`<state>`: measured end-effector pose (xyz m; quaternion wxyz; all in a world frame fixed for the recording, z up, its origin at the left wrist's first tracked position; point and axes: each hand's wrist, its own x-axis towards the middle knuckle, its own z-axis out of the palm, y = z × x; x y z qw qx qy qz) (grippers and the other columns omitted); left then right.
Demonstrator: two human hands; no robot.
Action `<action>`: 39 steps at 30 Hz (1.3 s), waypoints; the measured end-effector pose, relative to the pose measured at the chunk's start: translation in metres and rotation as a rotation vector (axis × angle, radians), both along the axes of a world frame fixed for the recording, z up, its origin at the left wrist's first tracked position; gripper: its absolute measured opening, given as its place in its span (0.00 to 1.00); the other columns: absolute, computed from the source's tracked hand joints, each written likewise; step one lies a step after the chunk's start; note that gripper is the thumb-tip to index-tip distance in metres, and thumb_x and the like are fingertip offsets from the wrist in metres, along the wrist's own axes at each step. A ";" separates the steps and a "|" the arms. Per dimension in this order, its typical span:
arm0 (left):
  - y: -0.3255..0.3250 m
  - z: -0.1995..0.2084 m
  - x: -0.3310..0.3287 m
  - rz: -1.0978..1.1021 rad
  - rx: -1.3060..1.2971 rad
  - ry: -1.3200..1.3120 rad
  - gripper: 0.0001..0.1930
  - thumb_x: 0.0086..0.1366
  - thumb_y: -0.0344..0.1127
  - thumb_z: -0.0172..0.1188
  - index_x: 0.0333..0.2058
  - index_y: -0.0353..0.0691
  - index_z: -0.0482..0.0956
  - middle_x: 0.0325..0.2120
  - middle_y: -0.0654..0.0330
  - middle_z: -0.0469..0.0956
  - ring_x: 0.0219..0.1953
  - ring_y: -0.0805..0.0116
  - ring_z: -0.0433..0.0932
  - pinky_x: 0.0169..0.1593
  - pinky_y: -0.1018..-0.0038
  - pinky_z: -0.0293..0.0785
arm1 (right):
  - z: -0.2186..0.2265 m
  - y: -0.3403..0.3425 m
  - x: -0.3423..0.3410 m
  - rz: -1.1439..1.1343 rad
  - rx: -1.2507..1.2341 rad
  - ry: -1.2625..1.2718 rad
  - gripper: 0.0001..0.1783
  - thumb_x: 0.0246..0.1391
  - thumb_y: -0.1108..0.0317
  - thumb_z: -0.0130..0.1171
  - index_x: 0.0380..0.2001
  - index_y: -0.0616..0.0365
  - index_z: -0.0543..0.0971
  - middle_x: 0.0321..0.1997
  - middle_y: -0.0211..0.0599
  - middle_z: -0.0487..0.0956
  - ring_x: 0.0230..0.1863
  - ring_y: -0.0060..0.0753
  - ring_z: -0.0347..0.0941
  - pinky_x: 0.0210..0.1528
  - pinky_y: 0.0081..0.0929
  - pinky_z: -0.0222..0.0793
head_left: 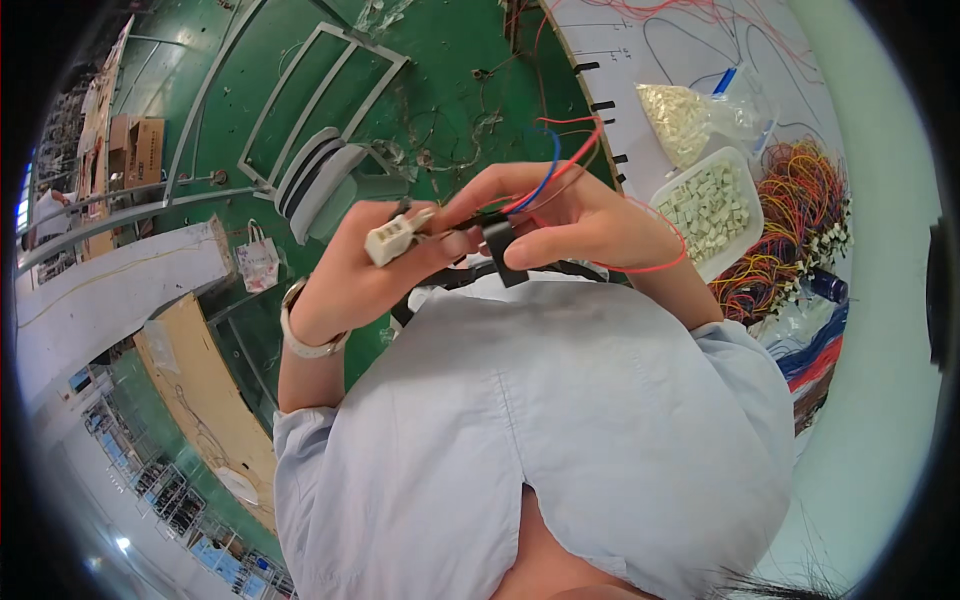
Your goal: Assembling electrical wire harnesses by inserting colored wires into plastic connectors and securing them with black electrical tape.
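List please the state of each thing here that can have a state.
Left hand: shut on white connector.
Right hand: shut on black part, red and blue wires rising from it.
Tray: full of pale connectors.
Bag: holds pale connectors, lying beside tray.
Wire bundle: loose, tangled heap.

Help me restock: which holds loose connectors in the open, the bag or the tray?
The white tray; its top is open, while the clear plastic bag behind it encloses its connectors.

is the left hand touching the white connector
Touching: the head view shows the left hand fingers pinching the white connector.
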<state>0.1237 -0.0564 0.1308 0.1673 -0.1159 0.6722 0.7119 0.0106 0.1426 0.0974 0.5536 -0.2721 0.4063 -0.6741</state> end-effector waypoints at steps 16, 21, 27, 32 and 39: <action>0.005 -0.029 -0.005 0.168 0.376 -0.148 0.07 0.63 0.32 0.57 0.27 0.35 0.76 0.20 0.62 0.75 0.17 0.80 0.64 0.20 0.82 0.56 | -0.031 -0.006 -0.008 -0.094 0.115 0.003 0.21 0.46 0.74 0.64 0.45 0.68 0.76 0.46 0.37 0.76 0.46 0.25 0.73 0.50 0.21 0.68; 0.009 -0.021 -0.005 0.078 0.426 -0.258 0.08 0.63 0.33 0.56 0.27 0.35 0.75 0.21 0.61 0.74 0.16 0.80 0.64 0.18 0.82 0.55 | -0.028 -0.016 0.001 -0.763 0.090 1.060 0.27 0.37 0.75 0.72 0.46 0.59 0.77 0.45 0.35 0.75 0.47 0.21 0.71 0.48 0.18 0.68; 0.004 -0.016 -0.001 0.132 0.451 -0.202 0.09 0.64 0.34 0.56 0.28 0.35 0.76 0.20 0.62 0.73 0.17 0.81 0.64 0.18 0.82 0.53 | -0.023 -0.010 -0.018 -0.137 -0.365 0.165 0.18 0.49 0.61 0.58 0.37 0.67 0.78 0.52 0.54 0.70 0.50 0.36 0.69 0.52 0.31 0.64; 0.003 -0.018 0.001 0.212 0.403 -0.199 0.09 0.63 0.34 0.56 0.28 0.34 0.76 0.20 0.62 0.73 0.16 0.81 0.63 0.18 0.82 0.50 | -0.016 -0.002 -0.021 -0.013 -0.148 0.081 0.17 0.41 0.76 0.65 0.38 0.64 0.75 0.47 0.40 0.72 0.45 0.25 0.71 0.45 0.23 0.68; 0.005 -0.024 0.005 0.042 0.436 -0.316 0.09 0.63 0.36 0.57 0.25 0.39 0.75 0.20 0.65 0.74 0.15 0.82 0.64 0.17 0.82 0.49 | -0.029 -0.022 -0.021 -0.693 -0.077 1.050 0.28 0.42 0.79 0.64 0.51 0.59 0.71 0.42 0.31 0.76 0.46 0.23 0.72 0.46 0.20 0.69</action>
